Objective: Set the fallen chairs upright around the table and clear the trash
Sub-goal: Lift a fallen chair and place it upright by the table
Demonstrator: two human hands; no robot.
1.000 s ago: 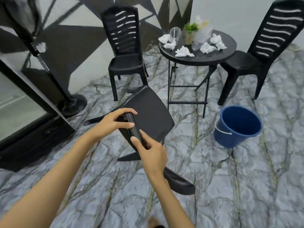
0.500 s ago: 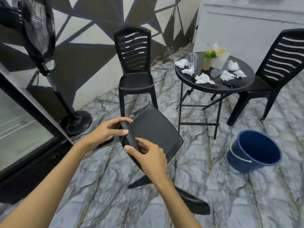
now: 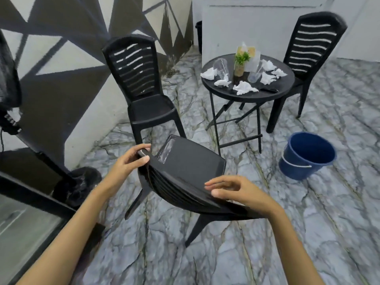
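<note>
A black plastic chair (image 3: 191, 167) is tilted in front of me, its seat facing up and its legs pointing down towards the floor. My left hand (image 3: 128, 163) grips the top edge of its backrest. My right hand (image 3: 236, 192) rests on the backrest's right side with fingers loosely spread. Two more black chairs stand upright, one (image 3: 141, 83) to the left of the round black table (image 3: 285, 87), one (image 3: 310, 50) behind it on the right. Several crumpled white tissues (image 3: 244, 88) and clear plastic cups (image 3: 221, 67) lie on the table.
A blue bucket (image 3: 308, 155) stands on the marble floor right of the table. A small potted plant (image 3: 240, 62) sits mid-table. A standing fan's base (image 3: 80, 186) is on the left by a glass door. A patterned wall runs behind the left chair.
The chair has been raised and turned from lying on its side towards upright. My right hand has slid from its edge to the backrest's right side. My view has lifted.
</note>
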